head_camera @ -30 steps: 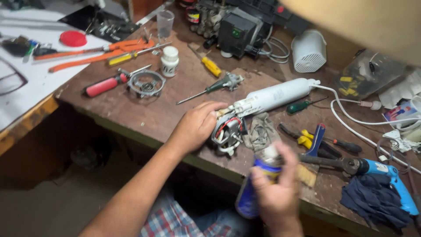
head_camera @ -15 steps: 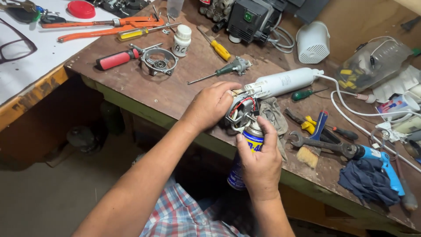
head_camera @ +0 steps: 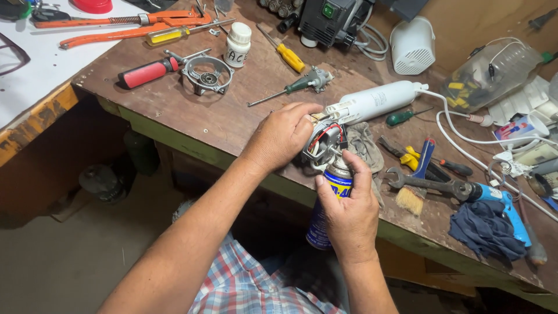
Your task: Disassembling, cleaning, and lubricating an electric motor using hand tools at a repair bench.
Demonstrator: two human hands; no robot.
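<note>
Nearest the camera, the right hand [head_camera: 347, 218] is clenching around a blue and yellow aerosol spray can [head_camera: 326, 203], holding it upright at the front edge of the worn brown wooden worktop [head_camera: 232, 110], its nozzle tucked just under the exposed motor end [head_camera: 321, 141] of a white cylindrical handheld appliance [head_camera: 372, 103]. The left hand [head_camera: 281, 136] is grasping that open end, fingers wrapping over the red wiring, and steadying it on the worktop.

The risks, as I judge them: the spray could be overshooting onto the windings and the steadying fingers (the nozzle is sitting very close), and a slick grip might be letting the appliance roll. Its white cord [head_camera: 459, 139] is trailing among a paintbrush [head_camera: 417, 186], a spanner [head_camera: 427, 183] and a blue power drill [head_camera: 500, 203], and farther back a green-handled screwdriver [head_camera: 290, 89], so a tug could be snagging those.
</note>
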